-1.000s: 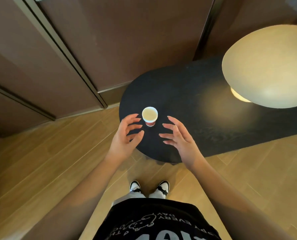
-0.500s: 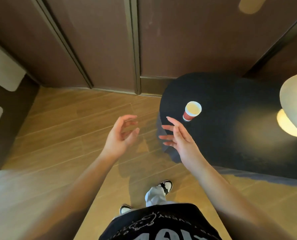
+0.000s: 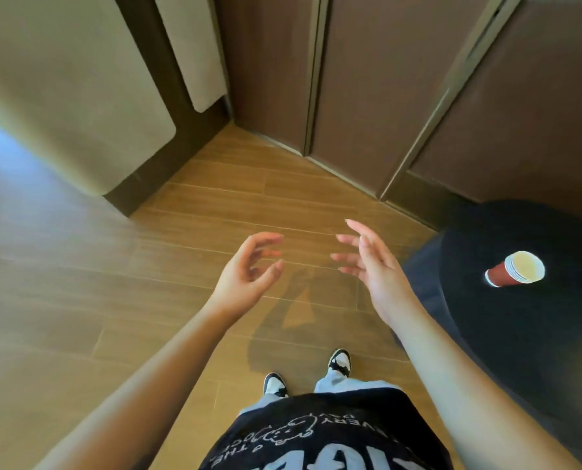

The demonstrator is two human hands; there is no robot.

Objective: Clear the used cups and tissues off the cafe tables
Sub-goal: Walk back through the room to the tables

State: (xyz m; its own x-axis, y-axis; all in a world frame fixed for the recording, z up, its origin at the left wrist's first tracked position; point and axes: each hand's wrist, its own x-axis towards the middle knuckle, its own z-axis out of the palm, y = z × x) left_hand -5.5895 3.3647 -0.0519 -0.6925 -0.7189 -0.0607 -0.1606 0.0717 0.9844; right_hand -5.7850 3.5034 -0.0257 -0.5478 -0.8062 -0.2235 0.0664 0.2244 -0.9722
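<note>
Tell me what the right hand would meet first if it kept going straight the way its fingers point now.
Nothing close: the right hand points up-left over bare wooden floor toward the brown wall panels, probably reaching those first. The cup sits off to its right.

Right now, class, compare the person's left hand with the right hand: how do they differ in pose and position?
1. The left hand has its fingers loosely curled toward the thumb; the right hand has its fingers straighter and spread.
2. The right hand is nearer the black table and its red paper cup; the left hand is farther away.
Both hold nothing and hover over the wooden floor.
</note>
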